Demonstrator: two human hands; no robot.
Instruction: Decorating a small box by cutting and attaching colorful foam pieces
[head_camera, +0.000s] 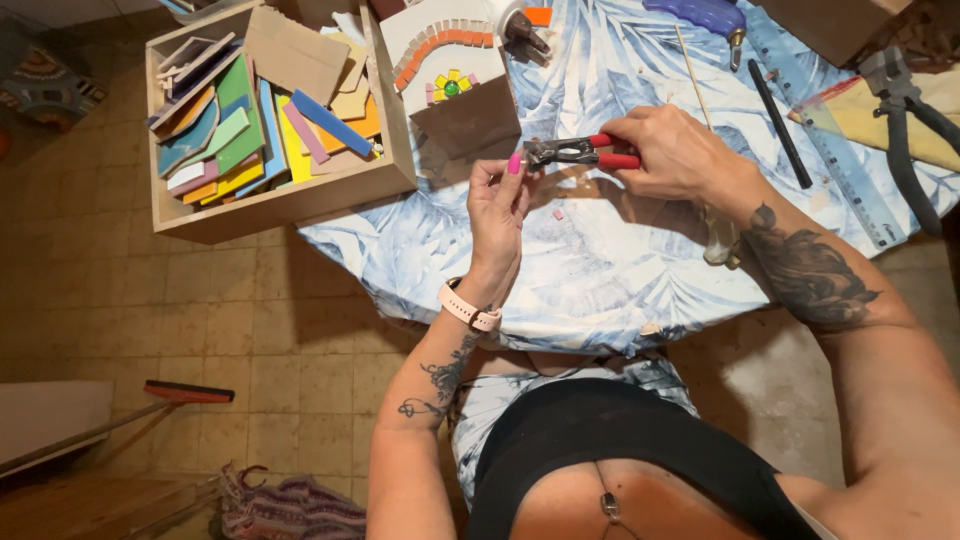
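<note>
My right hand (672, 152) grips red-handled tile nippers (578, 153), jaws pointing left. My left hand (497, 203) is raised beside the jaws and pinches a small pink tile piece (515, 163) between thumb and finger, right at the cutting wheels. A pale watch sits on that wrist. Both hands hover over a table covered in a blue-and-white leaf-print cloth (610, 270). A few tiny tile chips (557, 214) lie on the cloth below the hands.
A wooden box (275, 205) of several coloured tile pieces overhangs the table's left edge. Behind the hands stands a mosaic board (450, 60) with an orange arc and flower. Black pliers (905, 130), a ruler, a black pen and a purple tool lie right. A broom lies on the tiled floor.
</note>
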